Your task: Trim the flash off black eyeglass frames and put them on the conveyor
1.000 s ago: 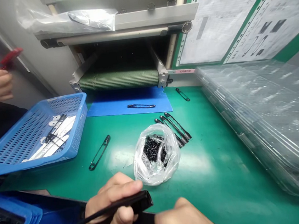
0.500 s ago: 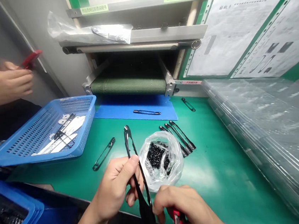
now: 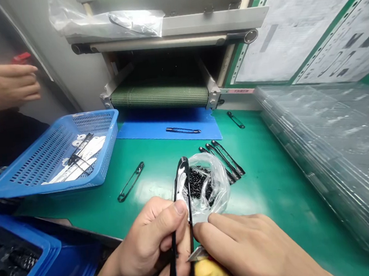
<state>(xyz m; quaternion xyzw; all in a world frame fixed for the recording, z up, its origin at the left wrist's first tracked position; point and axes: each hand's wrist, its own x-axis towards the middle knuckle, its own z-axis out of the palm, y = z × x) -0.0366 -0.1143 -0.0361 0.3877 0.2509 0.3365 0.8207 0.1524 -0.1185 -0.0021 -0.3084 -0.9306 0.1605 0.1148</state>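
My left hand (image 3: 152, 240) is closed around a long, narrow black plastic frame (image 3: 183, 168), held upright with its rounded end pointing away from me. Its lower end runs out of the picture. My right hand (image 3: 248, 243) grips a small red-handled knife, whose metal blade (image 3: 197, 254) lies against the frame's right side. A yellow finger cover (image 3: 215, 275) is on that hand's thumb; most of the handle is hidden. Just beyond the hands sits an open clear plastic bag (image 3: 221, 191) with small black bits in it.
Several similar frames (image 3: 228, 157) lie right of the bag, another (image 3: 130, 182) to the left. A blue basket (image 3: 50, 147) with white and black parts and a blue bin (image 3: 48, 253) are at left. Clear trays (image 3: 326, 171) line the right; a conveyor (image 3: 160, 96) is behind. A co-worker's hand (image 3: 3, 82) holds something red.
The black frame has moved right and towards me, now overlapping the bag. My right hand has turned, bringing the knife blade against the frame's side. The view has tilted down slightly.
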